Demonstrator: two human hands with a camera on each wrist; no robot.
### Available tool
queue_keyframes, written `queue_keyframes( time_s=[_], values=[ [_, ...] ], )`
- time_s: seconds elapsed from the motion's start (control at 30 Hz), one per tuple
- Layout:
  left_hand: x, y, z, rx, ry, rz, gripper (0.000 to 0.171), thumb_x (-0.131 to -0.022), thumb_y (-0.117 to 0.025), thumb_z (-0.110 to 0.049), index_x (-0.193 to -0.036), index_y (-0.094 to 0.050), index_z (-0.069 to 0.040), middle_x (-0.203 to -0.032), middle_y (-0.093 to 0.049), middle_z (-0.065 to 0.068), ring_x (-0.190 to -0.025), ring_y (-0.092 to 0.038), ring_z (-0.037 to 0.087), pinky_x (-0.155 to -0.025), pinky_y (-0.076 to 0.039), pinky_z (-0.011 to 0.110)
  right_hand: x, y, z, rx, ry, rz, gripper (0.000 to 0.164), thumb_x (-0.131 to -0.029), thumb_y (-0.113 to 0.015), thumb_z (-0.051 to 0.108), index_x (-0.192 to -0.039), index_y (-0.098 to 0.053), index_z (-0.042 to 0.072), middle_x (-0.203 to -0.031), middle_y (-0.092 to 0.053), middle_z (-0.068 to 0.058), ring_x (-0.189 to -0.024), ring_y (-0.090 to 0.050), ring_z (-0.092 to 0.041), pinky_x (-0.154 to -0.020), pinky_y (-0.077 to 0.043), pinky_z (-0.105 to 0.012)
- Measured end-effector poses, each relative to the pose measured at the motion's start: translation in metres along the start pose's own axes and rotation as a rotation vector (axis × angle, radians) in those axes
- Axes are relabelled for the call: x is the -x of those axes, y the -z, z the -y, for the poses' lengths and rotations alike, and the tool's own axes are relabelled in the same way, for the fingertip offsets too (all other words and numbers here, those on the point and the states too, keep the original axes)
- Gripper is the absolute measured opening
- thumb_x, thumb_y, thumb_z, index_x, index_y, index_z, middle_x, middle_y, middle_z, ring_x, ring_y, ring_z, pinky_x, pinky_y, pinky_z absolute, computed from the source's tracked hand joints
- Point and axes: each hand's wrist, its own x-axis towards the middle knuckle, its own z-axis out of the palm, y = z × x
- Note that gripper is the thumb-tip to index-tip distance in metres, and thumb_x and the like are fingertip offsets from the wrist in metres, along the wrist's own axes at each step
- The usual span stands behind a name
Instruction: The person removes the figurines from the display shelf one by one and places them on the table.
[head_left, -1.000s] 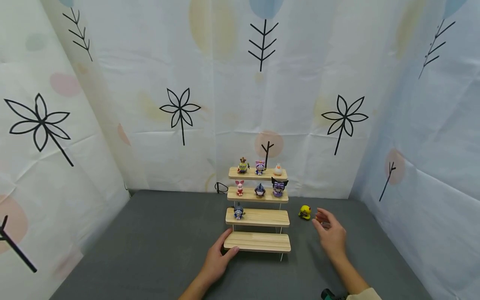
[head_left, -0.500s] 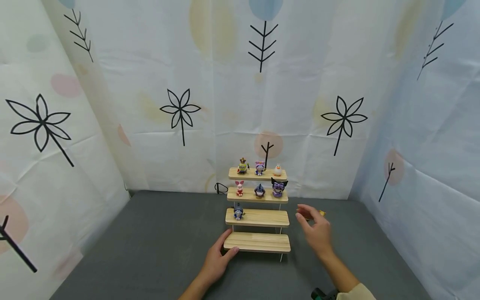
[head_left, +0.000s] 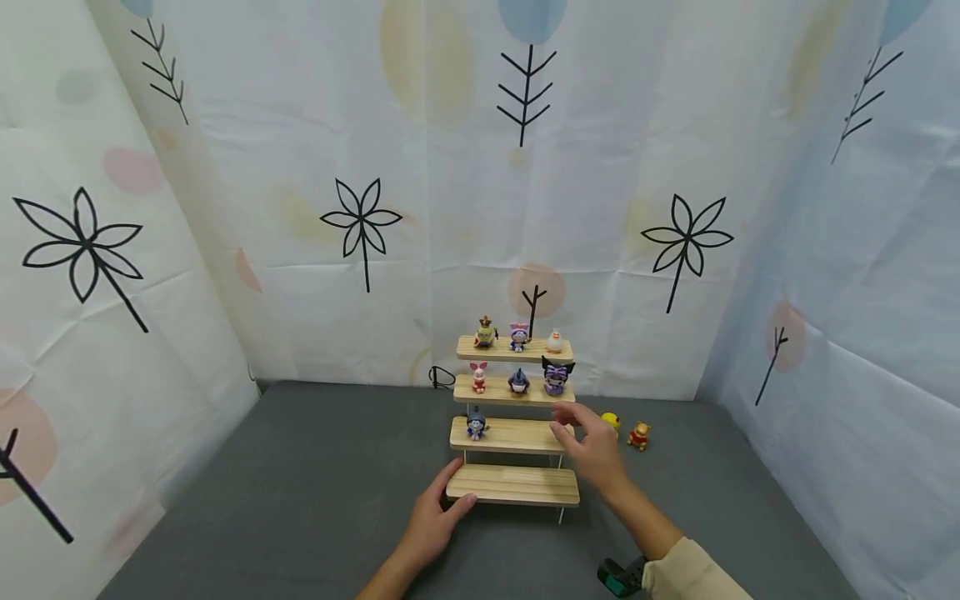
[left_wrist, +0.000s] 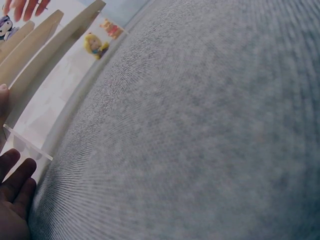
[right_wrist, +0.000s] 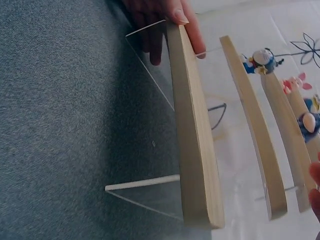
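A tiered display stand point(head_left: 517, 483) with pale wooden shelves stands on the table. My left hand point(head_left: 431, 521) grips the left end of its lowest shelf, thumb on top; in the left wrist view its fingers point(left_wrist: 20, 185) are by the clear leg. My right hand point(head_left: 596, 450) hovers at the right end of the second-lowest shelf, fingers and thumb bent toward each other. Whether something is between them is hidden. A figurine in a dark hat point(head_left: 476, 424) stands at that shelf's left end. Right of the stand are a yellow figurine point(head_left: 611, 420), partly hidden, and a Winnie-the-Pooh figurine point(head_left: 639, 436).
On the top two shelves stand several figurines, among them a white duck point(head_left: 554, 340), a pink piglet point(head_left: 478, 377) and a purple-and-black one point(head_left: 556, 377). A black cable loop point(head_left: 442, 377) lies behind the stand. Patterned white cloth point(head_left: 480, 208) walls the table.
My right hand has moved left from beside the loose figurines to the second-lowest shelf, uncovering the Pooh figurine. My left hand has stayed on the stand.
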Motion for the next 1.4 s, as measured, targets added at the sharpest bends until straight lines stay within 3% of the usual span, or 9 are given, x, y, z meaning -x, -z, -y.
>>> queue_keyframes(
  time_s=[0.37,0.57,0.77,1.07,1.4],
  values=[
    [-0.011,-0.009,0.046,-0.019,-0.014,-0.012,0.062,-0.093,-0.067,-0.03,-0.146,-0.042,-0.008,-0.141,-0.048,0.019,-0.128,-0.047,0.033,-0.102,-0.035,0.054,-0.011,-0.025,0.011,0.036,-0.036,0.21,0.034,-0.086,-0.074,0.01,-0.119,-0.066,0.008,-0.102,-0.069,-0.007,-0.091,-0.065,-0.02,-0.075,-0.054,-0.04],
    [-0.011,-0.009,0.048,-0.007,0.008,-0.001,0.066,-0.092,-0.066,-0.04,-0.146,-0.042,-0.012,-0.143,-0.046,0.018,-0.131,-0.043,0.037,-0.104,-0.032,0.057,-0.019,-0.036,0.017,-0.001,-0.075,0.311,0.041,-0.088,-0.074,0.014,-0.127,-0.062,0.01,-0.11,-0.067,-0.01,-0.098,-0.065,-0.026,-0.08,-0.053,-0.042],
    [-0.011,-0.009,0.048,0.003,0.003,0.0,0.066,-0.092,-0.066,-0.04,-0.146,-0.042,-0.011,-0.143,-0.047,0.018,-0.131,-0.043,0.035,-0.104,-0.032,0.056,-0.021,-0.048,0.019,-0.035,-0.068,0.384,0.044,-0.089,-0.073,0.015,-0.13,-0.059,0.011,-0.116,-0.065,-0.011,-0.104,-0.063,-0.028,-0.084,-0.053,-0.039],
    [-0.012,-0.009,0.05,0.006,-0.004,-0.007,0.064,-0.092,-0.067,-0.037,-0.146,-0.043,-0.012,-0.144,-0.047,0.016,-0.132,-0.042,0.034,-0.105,-0.031,0.055,-0.021,-0.062,0.024,-0.012,-0.048,0.441,0.051,-0.088,-0.074,0.02,-0.136,-0.056,0.015,-0.119,-0.064,-0.006,-0.106,-0.062,-0.02,-0.086,-0.05,-0.039],
    [-0.011,-0.008,0.05,-0.001,-0.004,-0.009,0.065,-0.092,-0.066,-0.039,-0.146,-0.043,-0.013,-0.144,-0.047,0.013,-0.132,-0.043,0.032,-0.105,-0.032,0.054,-0.02,-0.074,0.031,-0.011,-0.041,0.447,0.058,-0.089,-0.073,0.023,-0.142,-0.05,0.014,-0.122,-0.062,-0.009,-0.111,-0.059,-0.024,-0.09,-0.048,-0.045]
  ],
)
